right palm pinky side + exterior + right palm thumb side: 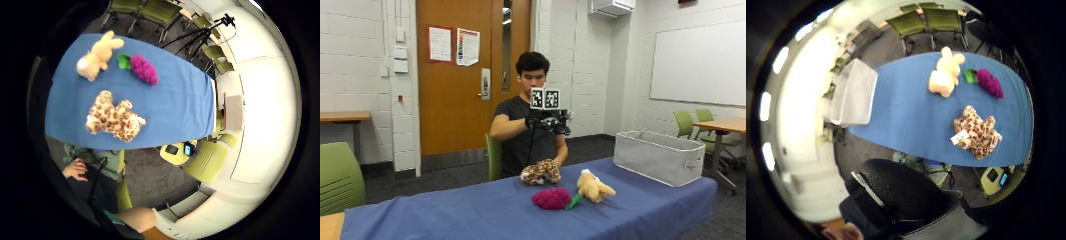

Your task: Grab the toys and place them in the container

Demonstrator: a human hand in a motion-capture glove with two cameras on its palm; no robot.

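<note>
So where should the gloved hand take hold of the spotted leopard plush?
Probably across the leopard plush's body, coming down from above on the person's side. It lies flat on the blue table with limbs spread, nearest the raised right hand, apart from the grapes and rabbit.

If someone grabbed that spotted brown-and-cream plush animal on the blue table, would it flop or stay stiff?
The spotted brown-and-cream plush animal would probably flop: it lies sprawled, limbs splayed. It looks soft and stuffed, so likely light, easy to squeeze, and unlikely to roll or break.
</note>
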